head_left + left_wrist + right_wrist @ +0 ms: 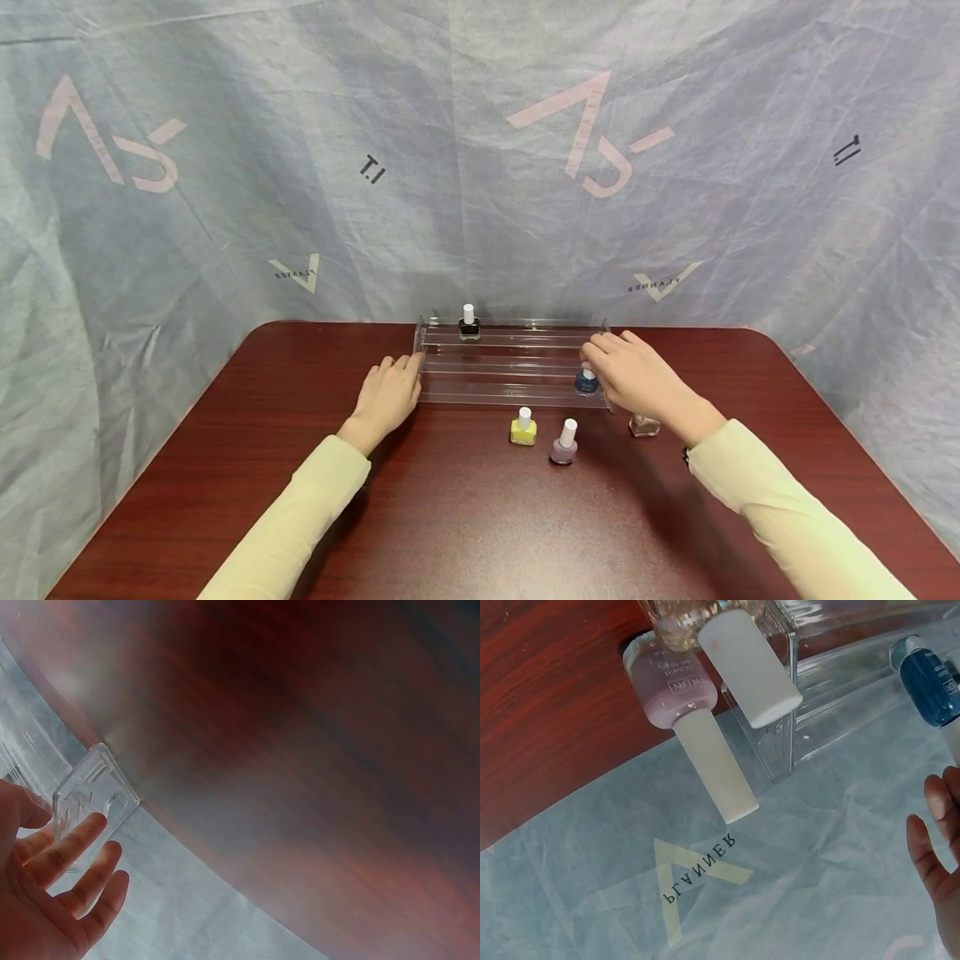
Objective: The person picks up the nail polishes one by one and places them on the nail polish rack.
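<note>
A clear stepped rack [517, 388] stands at the far side of the table. My left hand [388, 392] touches its left end panel [97, 791], with the fingers fairly straight and spread. At the rack's right end, my right hand [637, 375] pinches the white cap of a blue nail polish bottle [587, 382], which is at the lower front tier. In the right wrist view the blue bottle [930, 682] is tilted and its cap runs out of frame, so the pinch itself is hidden there. A black nail polish bottle [469, 328] stands on the top tier at left.
In front of the rack, a yellow nail polish bottle [523, 431] and a mauve one [563, 451] stand on the dark red table [450, 517]. A glittery brown bottle [643, 427] is partly hidden by the right arm. Grey cloth [465, 225] hangs behind the table.
</note>
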### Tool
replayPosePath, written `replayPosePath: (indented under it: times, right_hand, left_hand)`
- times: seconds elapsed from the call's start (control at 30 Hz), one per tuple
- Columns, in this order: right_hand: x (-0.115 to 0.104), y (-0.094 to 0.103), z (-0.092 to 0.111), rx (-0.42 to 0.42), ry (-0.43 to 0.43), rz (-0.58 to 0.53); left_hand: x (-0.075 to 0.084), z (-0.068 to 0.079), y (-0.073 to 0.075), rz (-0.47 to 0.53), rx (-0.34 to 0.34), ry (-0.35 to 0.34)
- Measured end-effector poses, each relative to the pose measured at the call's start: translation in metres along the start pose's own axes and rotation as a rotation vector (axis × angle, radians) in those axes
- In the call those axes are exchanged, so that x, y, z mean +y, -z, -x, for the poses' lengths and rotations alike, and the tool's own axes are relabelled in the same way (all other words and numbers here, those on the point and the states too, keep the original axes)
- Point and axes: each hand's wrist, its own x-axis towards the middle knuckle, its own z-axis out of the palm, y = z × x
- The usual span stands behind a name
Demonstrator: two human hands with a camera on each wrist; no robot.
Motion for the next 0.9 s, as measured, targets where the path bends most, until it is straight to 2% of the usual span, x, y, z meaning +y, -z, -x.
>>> replayPosePath:
  times: [0.5,0.9]
  right_hand:
    - [0.013,0.001,-0.021,-0.051,-0.039,-0.010]
    - [0.027,-0.004,-0.030,-0.031,-0.056,-0.017]
  left_hand:
    - [-0.001,0.000,-0.002,0.005,0.009,0.000]
    - [-0.001,-0.001,-0.001,0.003,-0.018,0.010]
